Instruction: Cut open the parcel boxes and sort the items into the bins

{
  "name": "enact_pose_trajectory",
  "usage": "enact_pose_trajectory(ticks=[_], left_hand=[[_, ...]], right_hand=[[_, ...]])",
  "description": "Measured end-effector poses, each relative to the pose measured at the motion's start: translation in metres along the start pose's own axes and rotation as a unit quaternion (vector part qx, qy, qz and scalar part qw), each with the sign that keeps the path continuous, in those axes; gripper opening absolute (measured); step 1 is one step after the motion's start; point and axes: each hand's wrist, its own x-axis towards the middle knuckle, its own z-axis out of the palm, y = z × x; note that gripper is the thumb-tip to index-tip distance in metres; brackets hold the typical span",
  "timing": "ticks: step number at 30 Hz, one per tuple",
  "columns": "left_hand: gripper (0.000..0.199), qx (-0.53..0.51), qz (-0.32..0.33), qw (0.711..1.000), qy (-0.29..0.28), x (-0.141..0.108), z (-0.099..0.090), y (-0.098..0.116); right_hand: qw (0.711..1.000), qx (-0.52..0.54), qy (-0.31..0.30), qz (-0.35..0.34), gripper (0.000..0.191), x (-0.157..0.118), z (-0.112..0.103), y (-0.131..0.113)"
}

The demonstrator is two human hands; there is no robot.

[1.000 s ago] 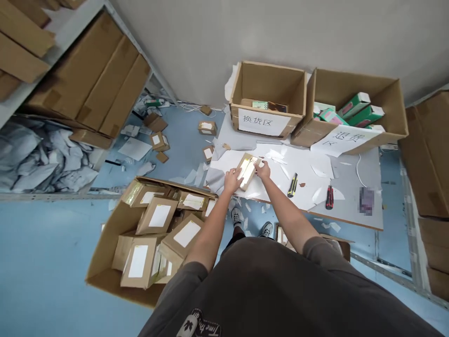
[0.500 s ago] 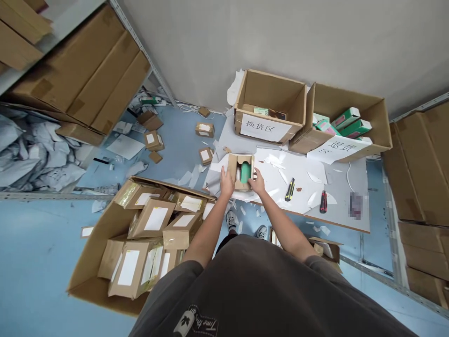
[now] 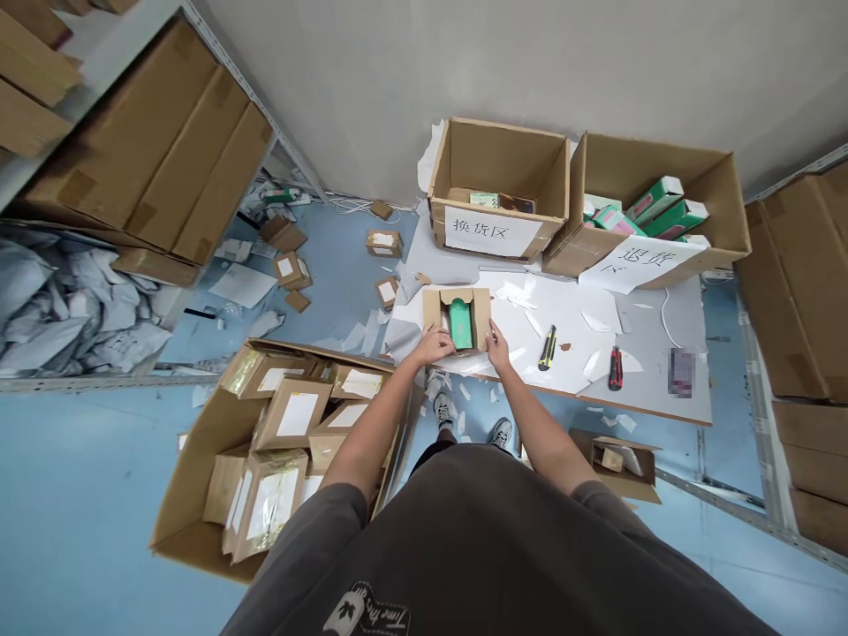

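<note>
A small opened cardboard box (image 3: pixel 432 305) stands on the near left part of the table with its flaps spread. Inside it lies a green box (image 3: pixel 459 325), its top face showing. My left hand (image 3: pixel 435 344) is closed over the carton's near left edge, fingertips reaching in beside the green box; whether they touch it I cannot tell. On the other side, my right hand (image 3: pixel 496 344) pinches the right flap. To the right on the table lie a yellow-and-black utility knife (image 3: pixel 548 348) and a red-and-black utility knife (image 3: pixel 616 368).
Two labelled cartons, the left (image 3: pixel 494 231) and the right (image 3: pixel 642 265), stand along the table's back, holding boxes. A big carton (image 3: pixel 192 495) of taped parcels is at my left. Paper scraps litter the table (image 3: pixel 662 402) and floor. Shelves flank both sides.
The right flap has swung outward, and my right hand has moved from the green box to that flap. My left hand has shifted from the left flap to the near edge.
</note>
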Motion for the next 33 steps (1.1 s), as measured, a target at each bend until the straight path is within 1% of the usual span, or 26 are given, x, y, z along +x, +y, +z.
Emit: enact_pose_trajectory(ticks=[2, 3, 5, 7, 8, 9, 10, 12, 13, 14, 15, 17, 20, 22, 25, 28, 30, 33], left_hand=[[0.016, 0.017, 0.009, 1.0, -0.001, -0.008, 0.003, 0.002], [0.014, 0.032, 0.012, 0.999, 0.003, -0.01, 0.005, 0.003], [0.021, 0.06, 0.016, 0.998, 0.013, -0.012, 0.01, 0.005], [0.021, 0.071, 0.014, 0.997, 0.023, -0.011, 0.015, 0.007], [0.019, 0.072, 0.012, 0.997, 0.028, -0.01, 0.018, 0.008], [0.016, 0.071, 0.011, 0.997, 0.033, -0.009, 0.021, 0.009], [0.013, 0.07, 0.011, 0.997, 0.039, -0.009, 0.024, 0.009], [0.01, 0.074, 0.017, 0.996, 0.048, -0.009, 0.029, 0.011], [0.01, 0.078, 0.026, 0.995, 0.052, -0.011, 0.031, 0.011], [0.011, 0.082, 0.038, 0.994, 0.054, -0.012, 0.034, 0.011], [0.013, 0.083, 0.051, 0.994, 0.058, -0.015, 0.037, 0.011], [0.023, 0.081, 0.071, 0.992, 0.069, -0.019, 0.043, 0.01], [0.038, 0.069, 0.08, 0.991, 0.086, -0.024, 0.051, 0.008], [0.043, 0.066, 0.093, 0.989, 0.089, -0.025, 0.055, 0.005], [0.05, 0.069, 0.126, 0.986, 0.085, -0.023, 0.056, 0.001], [0.053, 0.073, 0.148, 0.983, 0.074, -0.02, 0.055, -0.003], [0.052, 0.071, 0.152, 0.983, 0.068, -0.019, 0.055, -0.006], [0.052, 0.055, 0.138, 0.987, 0.065, -0.018, 0.054, -0.007]], right_hand=[[1.0, -0.005, 0.013, -0.012, 0.066, 0.001, 0.0, 0.0], [0.999, -0.018, 0.028, -0.019, 0.064, 0.002, -0.002, 0.0], [0.994, -0.074, 0.06, -0.048, 0.056, 0.007, -0.01, -0.005], [0.983, -0.126, 0.07, -0.112, 0.048, 0.016, -0.017, -0.016], [0.976, -0.144, 0.054, -0.151, 0.046, 0.022, -0.018, -0.024], [0.97, -0.158, 0.021, -0.185, 0.045, 0.028, -0.018, -0.034], [0.963, -0.172, -0.026, -0.206, 0.043, 0.034, -0.015, -0.044], [0.95, -0.202, -0.12, -0.205, 0.037, 0.046, -0.006, -0.063], [0.945, -0.216, -0.151, -0.194, 0.035, 0.051, 0.0, -0.071], [0.941, -0.229, -0.167, -0.184, 0.037, 0.056, 0.004, -0.078], [0.94, -0.237, -0.166, -0.18, 0.041, 0.059, 0.008, -0.082], [0.942, -0.235, -0.129, -0.202, 0.055, 0.066, 0.011, -0.085], [0.94, -0.212, -0.068, -0.261, 0.074, 0.076, 0.005, -0.082], [0.935, -0.204, -0.062, -0.283, 0.081, 0.086, 0.001, -0.081], [0.93, -0.222, -0.076, -0.282, 0.082, 0.101, 0.0, -0.082], [0.928, -0.254, -0.068, -0.264, 0.084, 0.113, 0.005, -0.081], [0.928, -0.266, -0.059, -0.253, 0.085, 0.12, 0.009, -0.079], [0.936, -0.251, -0.056, -0.241, 0.083, 0.129, 0.01, -0.078]])
